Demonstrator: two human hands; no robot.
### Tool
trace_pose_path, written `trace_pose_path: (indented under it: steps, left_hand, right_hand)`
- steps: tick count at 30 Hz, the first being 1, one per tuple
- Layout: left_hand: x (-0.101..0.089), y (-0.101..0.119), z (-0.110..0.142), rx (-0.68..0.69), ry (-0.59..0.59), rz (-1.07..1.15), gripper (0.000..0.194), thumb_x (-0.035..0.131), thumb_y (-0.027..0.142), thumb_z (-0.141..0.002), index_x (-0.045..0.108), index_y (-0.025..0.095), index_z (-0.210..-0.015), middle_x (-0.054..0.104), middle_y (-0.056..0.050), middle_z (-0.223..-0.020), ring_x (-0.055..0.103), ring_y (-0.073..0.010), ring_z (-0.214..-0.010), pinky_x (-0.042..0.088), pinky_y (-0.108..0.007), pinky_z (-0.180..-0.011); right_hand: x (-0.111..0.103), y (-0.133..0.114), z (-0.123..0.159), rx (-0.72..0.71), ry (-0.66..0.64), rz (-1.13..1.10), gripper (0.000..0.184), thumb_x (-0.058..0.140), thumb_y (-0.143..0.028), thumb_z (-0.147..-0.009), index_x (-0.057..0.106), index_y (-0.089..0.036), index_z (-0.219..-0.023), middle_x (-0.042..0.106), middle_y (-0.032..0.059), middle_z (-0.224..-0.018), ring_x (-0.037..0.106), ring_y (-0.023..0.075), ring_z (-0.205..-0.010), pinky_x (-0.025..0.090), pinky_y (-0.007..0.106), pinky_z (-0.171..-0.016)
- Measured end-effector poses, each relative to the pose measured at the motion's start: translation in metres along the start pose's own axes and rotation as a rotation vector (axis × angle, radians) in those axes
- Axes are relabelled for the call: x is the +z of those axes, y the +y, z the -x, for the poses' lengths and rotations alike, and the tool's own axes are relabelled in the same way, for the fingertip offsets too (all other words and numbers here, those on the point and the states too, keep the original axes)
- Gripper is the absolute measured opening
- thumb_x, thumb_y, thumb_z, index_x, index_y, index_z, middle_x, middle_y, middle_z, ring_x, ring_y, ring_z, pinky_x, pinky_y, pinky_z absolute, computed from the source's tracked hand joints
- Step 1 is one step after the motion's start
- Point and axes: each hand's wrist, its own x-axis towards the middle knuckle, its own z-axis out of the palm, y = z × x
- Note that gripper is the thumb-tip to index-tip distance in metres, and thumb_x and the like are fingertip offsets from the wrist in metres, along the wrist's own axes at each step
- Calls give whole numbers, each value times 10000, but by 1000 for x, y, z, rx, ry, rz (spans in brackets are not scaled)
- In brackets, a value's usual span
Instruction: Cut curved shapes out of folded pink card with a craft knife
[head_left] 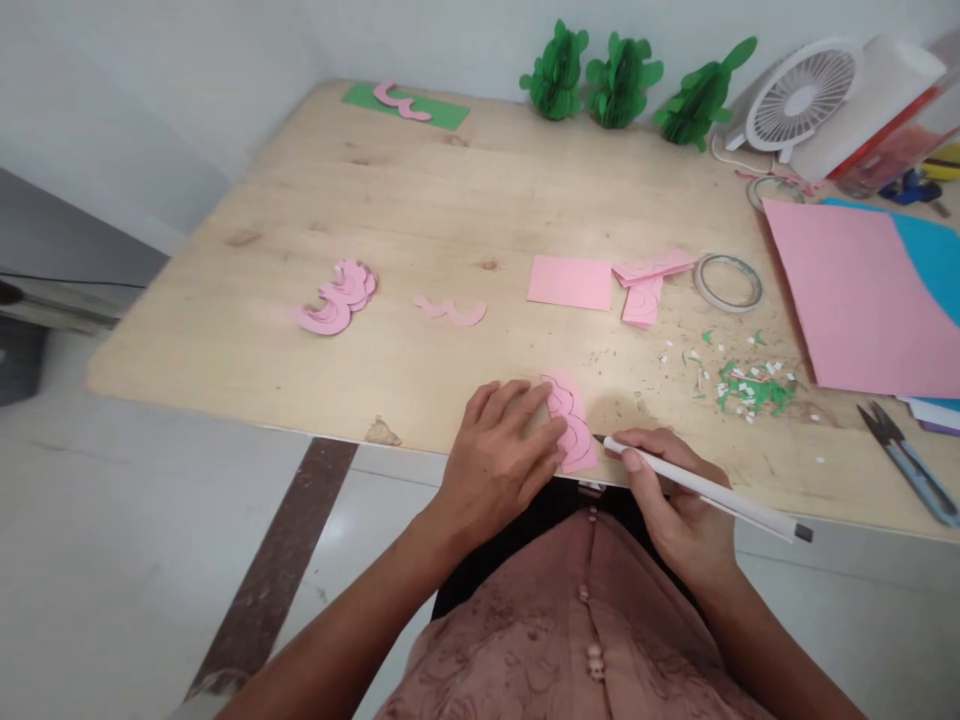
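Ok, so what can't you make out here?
All in the head view:
Left part of the pink slip: hidden under the left hand.
Blue sheet: partly covered by the large pink sheet, cut off by the right edge.
Number of stacked pink cutouts: they overlap.
Smallest scraps' shapes: too small.

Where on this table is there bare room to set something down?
Bare wood lies between the green strip and the pink cutout pile, and between that pile and your left hand. The right side is crowded with a tape roll, paper scraps, large pink sheet and snips.
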Motion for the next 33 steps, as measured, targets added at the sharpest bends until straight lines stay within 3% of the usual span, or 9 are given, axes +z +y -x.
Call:
trace_pose_path:
  steps: [8, 17, 33]
  left_hand:
    - [0, -1, 0, -3, -22, 1, 196, 517, 284, -932, 663, 216, -1043, 590, -101, -1318, 496, -297, -1215, 364, -514, -1046]
    - [-1, 0, 0, -12, -27, 1, 180, 537, 285, -923, 658, 225, -1042, 597, -93, -1306, 488, -290, -1219, 367, -499, -1046]
    - [-1, 0, 0, -11, -29, 4, 183, 538, 276, -922, 661, 218, -1044, 592, -99, -1316, 489, -297, -1224, 367, -507, -1047]
  right_hand:
    - [2, -4, 2, -96, -190, -22, 115, 560, -206, -893, 651, -224, -961, 709, 5, -837, 662, 156, -786, 513, 280, -693]
    - [5, -5, 3, -144, -203, 25, 109, 542, -199, -899, 634, -225, -951, 724, 21, -833, 664, 171, -750, 508, 335, -701]
    - [8, -6, 2, -200, -197, 76, 99, 534, -198, -910, 630, -214, -927, 724, 25, -799, 666, 173, -728, 497, 333, -691]
